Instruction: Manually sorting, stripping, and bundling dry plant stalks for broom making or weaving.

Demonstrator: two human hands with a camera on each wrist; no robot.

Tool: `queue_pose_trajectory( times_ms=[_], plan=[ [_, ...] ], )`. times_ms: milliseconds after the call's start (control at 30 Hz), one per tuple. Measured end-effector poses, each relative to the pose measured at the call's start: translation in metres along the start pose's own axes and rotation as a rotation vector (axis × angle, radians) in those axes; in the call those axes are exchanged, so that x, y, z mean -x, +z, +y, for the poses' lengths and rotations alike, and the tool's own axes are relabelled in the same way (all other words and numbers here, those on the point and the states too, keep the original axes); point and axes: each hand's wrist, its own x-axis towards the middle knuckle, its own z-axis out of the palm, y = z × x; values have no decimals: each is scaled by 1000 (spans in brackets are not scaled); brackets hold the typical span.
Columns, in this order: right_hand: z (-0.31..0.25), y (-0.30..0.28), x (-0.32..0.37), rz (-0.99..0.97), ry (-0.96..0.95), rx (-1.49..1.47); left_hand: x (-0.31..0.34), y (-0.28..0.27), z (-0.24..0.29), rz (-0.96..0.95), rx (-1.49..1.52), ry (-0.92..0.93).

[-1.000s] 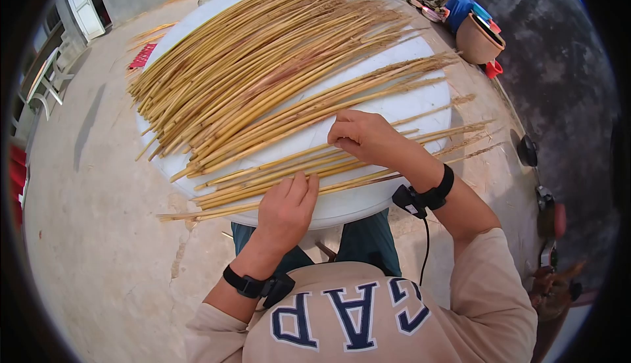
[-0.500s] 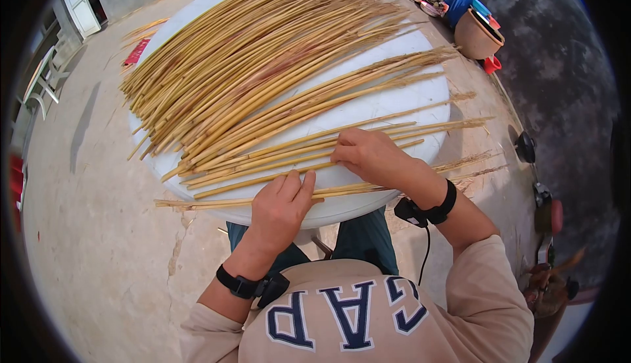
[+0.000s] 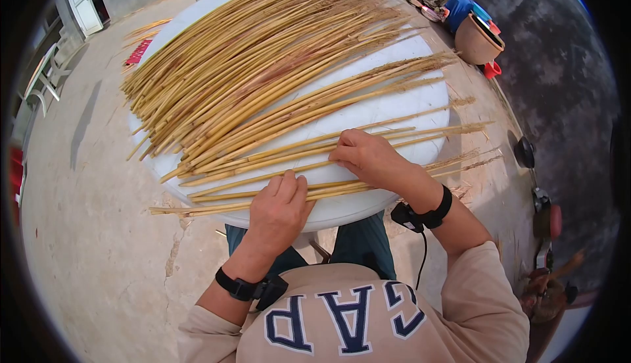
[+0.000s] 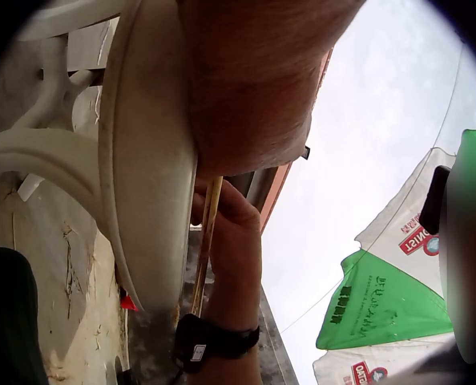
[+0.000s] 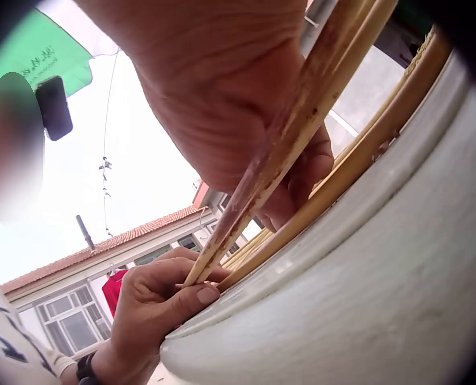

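Observation:
Long dry reed stalks [image 3: 263,67] with feathery tops cover much of a white round table [image 3: 401,110]. Several looser stalks [image 3: 263,157] lie nearer the person. My right hand [image 3: 368,156] has thumb and fingertips together at one of these, close over the tabletop. To its left, my left hand [image 3: 279,205] reaches over the table's front edge. In the right wrist view, the left thumb [image 5: 198,295] and fingers close about the ends of front stalks [image 5: 262,172]. The right fingers [image 5: 306,172] are curled behind a stalk, their tips partly hidden.
On the right, a clay pot [image 3: 476,40] stands by a dark wall, with a blue container [image 3: 458,11] and a red cup [image 3: 491,69] beside it. A white chair [image 3: 46,80] is at far left. Stalk tops overhang the table's right edge.
My right hand has moved down toward the table's front edge. The near stalks have spread apart, with a wider gap behind the front ones. My left hand has shifted slightly left and nearer the person.

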Motion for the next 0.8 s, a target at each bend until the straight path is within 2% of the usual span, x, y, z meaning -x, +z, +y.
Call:
queue_pose_trajectory(
  times_ms=[133,200,333,433,500,533,600,733,800],
  plan=[
    [0,-7,-1,-73,-25,-77,-4,-5,4,-14,-15,-35],
    [0,-7,-6,52,25,12,-3,-4,3,-19,-26,-38],
    [6,0,-8,73,24,48,-2,-2,2,-15,-39,-38],
    [6,-5,-4,-28,17,3,-2,-2,2,18,-16,-29],
    [7,-9,-2,-139,-9,-136,-4,-4,5,-5,-28,-48],
    [8,-9,-4,-139,-8,-136,-3,-4,4,-6,-27,-47],
    [10,-6,-10,33,39,-42,-2,-3,4,-22,-28,-53],
    [15,3,-14,39,40,-2,-2,-4,5,-37,-29,-64],
    [13,1,-14,-41,21,-11,-1,-4,5,-23,-38,-76]
  ],
)
